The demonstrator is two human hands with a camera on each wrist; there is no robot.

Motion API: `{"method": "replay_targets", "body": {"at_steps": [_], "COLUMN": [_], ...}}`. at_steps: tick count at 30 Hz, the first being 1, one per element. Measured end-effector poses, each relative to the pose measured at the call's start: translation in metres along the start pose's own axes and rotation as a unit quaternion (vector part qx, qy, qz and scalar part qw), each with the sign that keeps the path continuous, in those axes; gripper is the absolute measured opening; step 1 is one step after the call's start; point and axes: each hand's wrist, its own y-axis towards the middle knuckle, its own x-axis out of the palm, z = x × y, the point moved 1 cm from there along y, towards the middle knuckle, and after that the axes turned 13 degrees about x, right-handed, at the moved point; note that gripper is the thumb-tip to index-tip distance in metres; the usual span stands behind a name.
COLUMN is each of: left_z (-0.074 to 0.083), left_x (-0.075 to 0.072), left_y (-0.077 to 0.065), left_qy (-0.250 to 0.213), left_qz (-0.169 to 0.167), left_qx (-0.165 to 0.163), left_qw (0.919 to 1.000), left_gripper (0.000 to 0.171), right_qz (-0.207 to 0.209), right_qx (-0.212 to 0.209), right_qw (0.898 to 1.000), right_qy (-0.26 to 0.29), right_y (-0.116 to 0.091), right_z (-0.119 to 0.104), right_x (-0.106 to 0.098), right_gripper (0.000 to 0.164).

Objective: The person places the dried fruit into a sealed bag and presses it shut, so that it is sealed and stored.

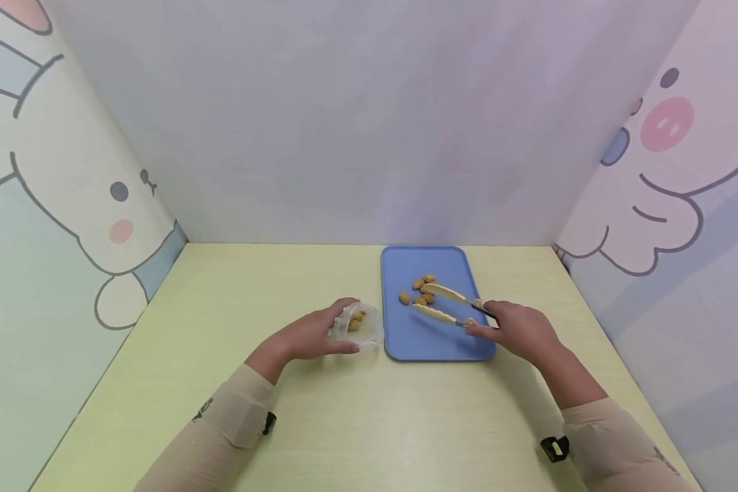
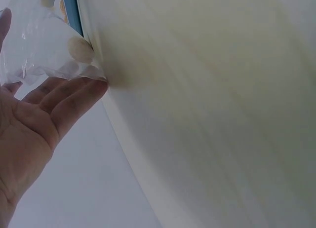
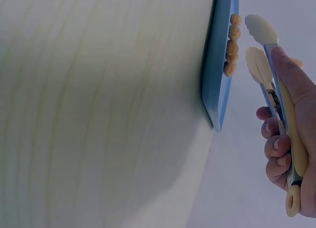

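A clear plastic bag [image 1: 374,329] stands with its mouth spread, several brown walnuts [image 1: 354,322] inside it. My left hand [image 1: 313,333] holds the bag from the left, thumb at the near side and fingers around the far side. In the left wrist view the fingers lie under the bag [image 2: 39,45]. My right hand [image 1: 521,329] grips a pair of cream-tipped tongs [image 1: 438,314], whose tips are spread apart above the blue tray [image 1: 433,347]. Several walnuts [image 1: 404,298] lie on the tray near those tips. The right wrist view has the tongs [image 3: 286,104] raised over the tray, with nothing between their tips.
The tray lies on a pale wooden table [image 1: 320,424], its left edge right beside the bag. A plain wall [image 1: 369,123] rises behind the table. Side walls with cartoon animals [image 1: 92,198] flank it left and right.
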Motion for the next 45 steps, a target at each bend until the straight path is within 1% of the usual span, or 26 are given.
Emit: {"method": "replay_targets", "body": {"at_steps": [3,9,14,22,30,45], "left_z": [0.0,0.0,0.002,0.002,0.002,0.002], "left_x": [0.0,0.001,0.001,0.001,0.001,0.001], "left_y": [0.0,0.0,-0.001,0.0,0.0,0.0], "left_qy": [-0.001,-0.001,0.0,0.003,0.005,0.014], "left_qz": [-0.001,-0.001,-0.001,-0.001,-0.002,-0.003], "left_qx": [0.002,0.003,0.007,0.004,0.011,0.011], "left_qw": [1.0,1.0,1.0,1.0,0.9999,0.9998], "left_gripper": [0.091,0.091,0.091,0.091,0.092,0.091], "right_qz": [-0.007,-0.019,-0.026,-0.028,-0.03,-0.025], "right_qx": [0.005,0.006,0.009,0.008,0.007,0.008], "right_qw": [1.0,1.0,1.0,1.0,0.999,0.999], "right_qy": [-0.002,-0.004,-0.003,-0.009,-0.011,-0.038], "right_y": [0.0,0.001,0.001,0.001,0.0,-0.002], "right_z": [0.001,0.0,-0.001,-0.001,-0.002,-0.006], "right_x": [0.002,0.006,0.007,0.01,0.011,0.01], "right_gripper": [0.052,0.059,0.062,0.062,0.066,0.071]}}
